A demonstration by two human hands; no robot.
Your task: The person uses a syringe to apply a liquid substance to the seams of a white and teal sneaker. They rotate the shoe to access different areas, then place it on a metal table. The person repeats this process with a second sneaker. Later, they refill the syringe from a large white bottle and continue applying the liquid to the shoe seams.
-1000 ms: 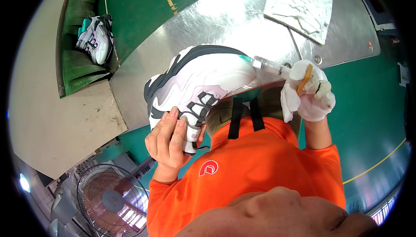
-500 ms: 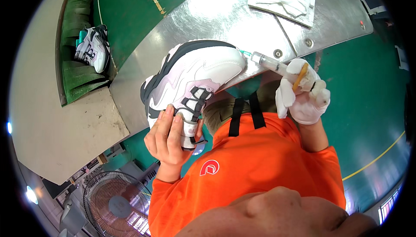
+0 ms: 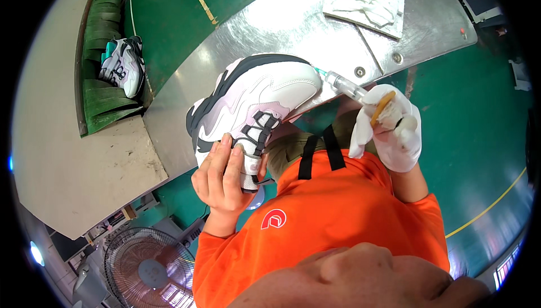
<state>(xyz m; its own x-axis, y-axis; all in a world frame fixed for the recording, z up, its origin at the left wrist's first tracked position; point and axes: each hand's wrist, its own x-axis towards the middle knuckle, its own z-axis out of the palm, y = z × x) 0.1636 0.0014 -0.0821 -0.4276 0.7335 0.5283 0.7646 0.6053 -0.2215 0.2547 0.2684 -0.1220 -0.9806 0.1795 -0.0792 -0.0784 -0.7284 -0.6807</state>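
Note:
My left hand [image 3: 220,175], bare, is closed round the ankle end of a white, lilac and black sneaker [image 3: 242,102], tilted on its side with its laces toward me. In a white glove, my right hand [image 3: 394,133] grips a clear syringe [image 3: 345,86]. The syringe's thin teal tip touches or nearly touches the edge of the sole at the toe; I cannot tell which. A yellowish-brown strip [image 3: 382,109] lies across the gloved fingers, and whitish material shows beside it in the palm. The fingers partly hide the syringe's rear end.
A metal worktable [image 3: 253,26] lies under the sneaker. On it, at the far right, rests a white board [image 3: 369,4] with crumpled white material. To the left, a second sneaker [image 3: 124,68] sits by green flaps [image 3: 101,91] beside a beige surface [image 3: 51,139]. A fan [image 3: 152,271] stands at lower left.
My gloved right hand has turned slightly and shifted a little left, with the syringe still at the toe. My left hand and the sneaker have barely moved.

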